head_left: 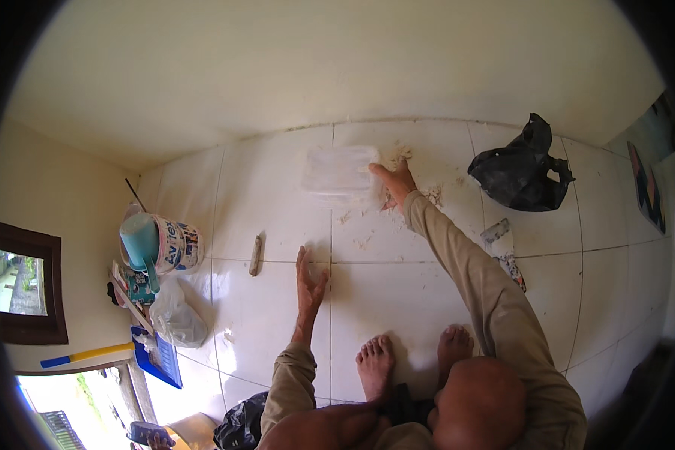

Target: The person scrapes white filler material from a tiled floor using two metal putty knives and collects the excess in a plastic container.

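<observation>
A clear, box-shaped plastic container (341, 176) stands on the white tiled floor near the wall. My right hand (397, 181) is at its right side, the thumb over the corner and the other fingers partly hidden. Crumbly beige debris (433, 196) lies scattered around that hand. My left hand (310, 291) hovers nearer to me, fingers apart and holding nothing. To its left a short grey-brown stick-like piece (256, 256) lies on the tiles. A flat scraper-like tool (508, 264) with a patterned end rests beyond my right forearm.
A crumpled black plastic bag (519, 171) sits at the right. Along the left wall stand a white bucket (180, 245) with a teal dipper (140, 240), a white plastic bag (178, 315) and a blue dustpan (160, 361). My bare feet (375, 364) are close below.
</observation>
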